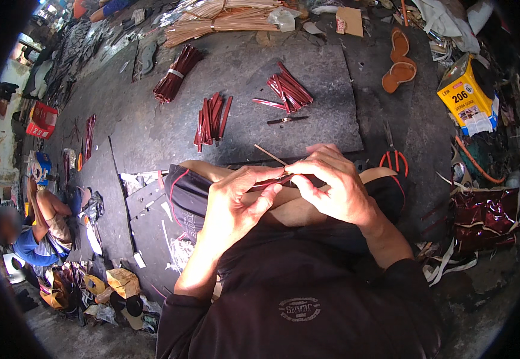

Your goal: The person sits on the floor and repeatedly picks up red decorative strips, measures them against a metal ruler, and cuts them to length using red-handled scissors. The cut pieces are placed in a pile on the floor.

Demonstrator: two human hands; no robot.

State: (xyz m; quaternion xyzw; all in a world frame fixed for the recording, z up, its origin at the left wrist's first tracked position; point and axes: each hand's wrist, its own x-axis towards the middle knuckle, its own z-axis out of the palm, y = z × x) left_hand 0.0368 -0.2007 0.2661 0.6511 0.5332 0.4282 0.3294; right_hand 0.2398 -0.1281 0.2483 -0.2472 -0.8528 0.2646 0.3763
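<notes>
Over my lap, my left hand [240,196] and my right hand [332,186] meet, each pinching a narrow dark red strip [281,179] between thumb and fingers. A thin tan strip [268,153] sticks out past the fingertips, up and to the left; which hand grips it I cannot tell. Beyond the hands, a short dark strap with a shiny metal piece [287,120] lies on the dark board [332,128]. Glossy dark red strips lie there in a loose row [213,119] and a heap [290,90]. A further bundle [177,73] is tied with a pale band.
Scissors with red handles [394,159] lie right of the board. Two brown sandal soles [399,73] and a yellow can [467,90] are farther right. Long tan strips [224,23] lie at the far edge. At left, another person [38,233] sits near a red box [42,119].
</notes>
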